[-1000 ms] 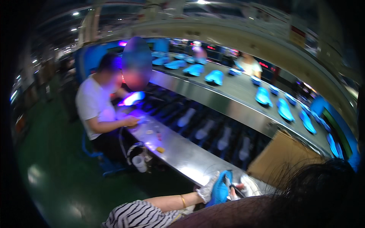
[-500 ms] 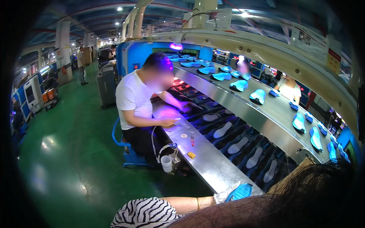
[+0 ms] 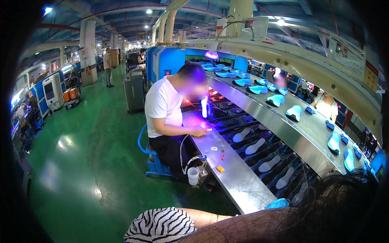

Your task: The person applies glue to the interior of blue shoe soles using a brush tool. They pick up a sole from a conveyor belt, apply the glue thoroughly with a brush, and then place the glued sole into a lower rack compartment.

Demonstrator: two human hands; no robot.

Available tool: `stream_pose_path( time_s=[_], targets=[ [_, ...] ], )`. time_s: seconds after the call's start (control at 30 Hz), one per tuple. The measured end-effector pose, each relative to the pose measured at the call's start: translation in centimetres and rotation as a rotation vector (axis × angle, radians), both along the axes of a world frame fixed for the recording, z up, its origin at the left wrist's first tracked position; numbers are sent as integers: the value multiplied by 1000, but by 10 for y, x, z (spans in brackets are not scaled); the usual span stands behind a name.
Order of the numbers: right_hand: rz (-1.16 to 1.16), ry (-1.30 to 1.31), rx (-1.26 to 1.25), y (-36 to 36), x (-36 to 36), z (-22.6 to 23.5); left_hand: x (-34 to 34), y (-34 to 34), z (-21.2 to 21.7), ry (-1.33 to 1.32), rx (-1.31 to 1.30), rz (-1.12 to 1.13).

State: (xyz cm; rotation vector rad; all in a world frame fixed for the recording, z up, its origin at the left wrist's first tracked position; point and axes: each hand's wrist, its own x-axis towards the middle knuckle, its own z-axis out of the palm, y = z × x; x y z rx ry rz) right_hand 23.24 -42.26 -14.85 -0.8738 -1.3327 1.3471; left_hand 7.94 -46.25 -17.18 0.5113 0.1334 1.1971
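A bare forearm in a striped sleeve is seen at the lower edge of the frame, reaching right toward a glossy blue sole at the near end of the steel desk, lower centre. The hand itself is hidden behind dark hair at lower right, so its state cannot be told; the other hand is not seen. Pale flat insoles are laid in dark slotted trays right of the desk. A small orange block and a vial are set on the desk. A seated co-worker in white is bent over the desk at centre under violet light.
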Motion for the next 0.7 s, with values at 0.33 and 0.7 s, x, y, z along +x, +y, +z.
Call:
stream_pose_path(
  time_s=[0.33, 0.7],
  targets=[
    [-120, 121, -182, -25, 36, -4, 22, 29, 19, 57, 78, -55],
    [102, 353, -159, -20, 31, 11, 19, 74, 36, -100, 117, 30]
  ],
)
